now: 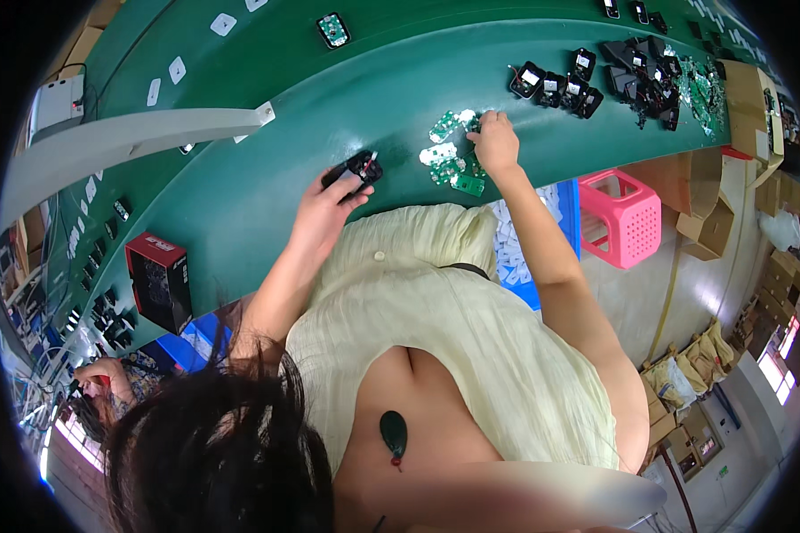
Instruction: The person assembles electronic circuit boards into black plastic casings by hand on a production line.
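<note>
My left hand [331, 200] is closed round a small black plastic housing [363, 166], held open side up just above the green bench. Its inside is dark, with a little red and white showing, perhaps wires. To its right lies a loose group of small green circuit boards [450, 166], some with bright white faces. At the upper right of that group is my right hand [496, 144], its fingers bent and drawn together at the edge of a circuit board [472, 125]. The hand partly covers that board.
Black housings [551, 87] stand farther right, beside a heap of black parts [640, 75] and a pile of boards [700, 98]. A grey metal arm [142, 133] crosses the left side. A black-red box [158, 280] stands near left; a pink stool [627, 222] is right.
</note>
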A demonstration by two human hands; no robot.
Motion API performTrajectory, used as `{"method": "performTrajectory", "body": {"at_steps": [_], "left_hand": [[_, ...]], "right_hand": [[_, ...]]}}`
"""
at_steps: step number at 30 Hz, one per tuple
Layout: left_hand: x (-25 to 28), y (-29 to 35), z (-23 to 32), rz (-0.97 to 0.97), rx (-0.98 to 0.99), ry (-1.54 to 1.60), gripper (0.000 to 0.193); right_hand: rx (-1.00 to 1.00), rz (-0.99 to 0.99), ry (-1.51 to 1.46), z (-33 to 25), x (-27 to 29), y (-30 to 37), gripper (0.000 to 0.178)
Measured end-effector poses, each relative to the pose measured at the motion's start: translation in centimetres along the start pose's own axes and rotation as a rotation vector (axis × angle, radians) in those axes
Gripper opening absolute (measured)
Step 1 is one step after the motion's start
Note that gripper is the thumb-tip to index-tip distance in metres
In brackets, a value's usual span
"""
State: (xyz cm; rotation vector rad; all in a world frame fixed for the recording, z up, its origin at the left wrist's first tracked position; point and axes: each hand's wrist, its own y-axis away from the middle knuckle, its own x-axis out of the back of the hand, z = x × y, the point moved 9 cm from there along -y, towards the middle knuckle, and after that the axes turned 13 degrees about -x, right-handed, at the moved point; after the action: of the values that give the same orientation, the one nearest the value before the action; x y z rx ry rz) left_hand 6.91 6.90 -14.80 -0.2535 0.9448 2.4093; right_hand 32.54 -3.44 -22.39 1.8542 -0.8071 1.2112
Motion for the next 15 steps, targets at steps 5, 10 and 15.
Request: {"method": "performTrajectory", "body": {"at_steps": [5,10,15], "left_hand": [[-1.4,1.2,1.2,0.043,-0.043,0.097,0.019],[-2.5,1.7,3.4,-0.072,-0.151,0.022,0.019],[-2.3,2.5,4.3,-0.059,-0.261,0.080,0.019]], "right_hand": [[0.068,0.020,-0.038,-1.0,1.0,-0.6,0.033],[-0.132,-0.268,-0.938,-3.1,4.3,1.7,0.019],[0.025,-0.447,-1.352,-11.2,12.3,11.2,0.019]]}}
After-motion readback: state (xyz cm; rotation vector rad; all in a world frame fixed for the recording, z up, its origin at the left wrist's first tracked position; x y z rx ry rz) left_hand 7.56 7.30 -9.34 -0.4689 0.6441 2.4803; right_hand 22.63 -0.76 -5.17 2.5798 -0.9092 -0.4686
